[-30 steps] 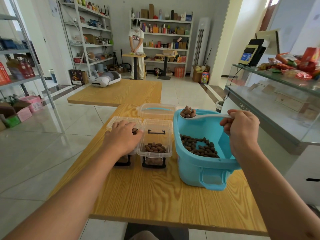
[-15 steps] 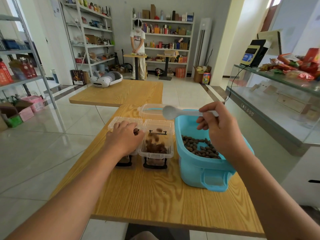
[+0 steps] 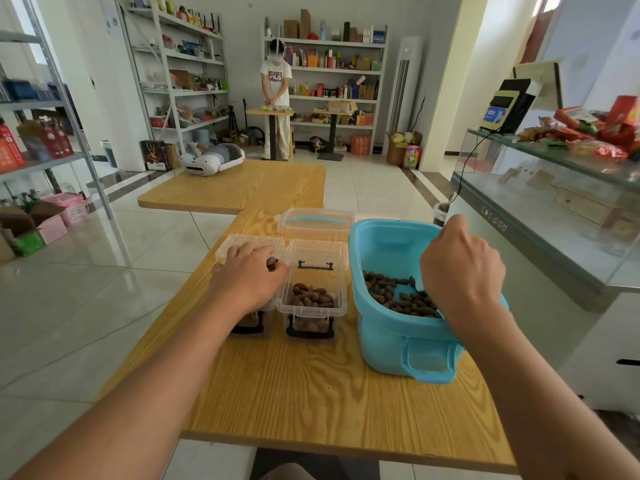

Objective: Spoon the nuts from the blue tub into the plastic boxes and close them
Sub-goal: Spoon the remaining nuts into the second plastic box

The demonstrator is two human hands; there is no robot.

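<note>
Glossy blue plastic tub (image 3: 391, 344), clear smooth plastic boxes (image 3: 313, 306), matt wood-grain table (image 3: 311, 393).

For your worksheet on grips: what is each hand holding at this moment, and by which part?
The right hand, curled over the blue tub, probably has the spoon's handle in its grip, but the spoon is hidden. The left hand rests on the left plastic box.

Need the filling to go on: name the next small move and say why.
Probably lift a load of nuts from the blue tub to the open box: the right hand is fisted down inside the tub, and the box looks only part full.
</note>
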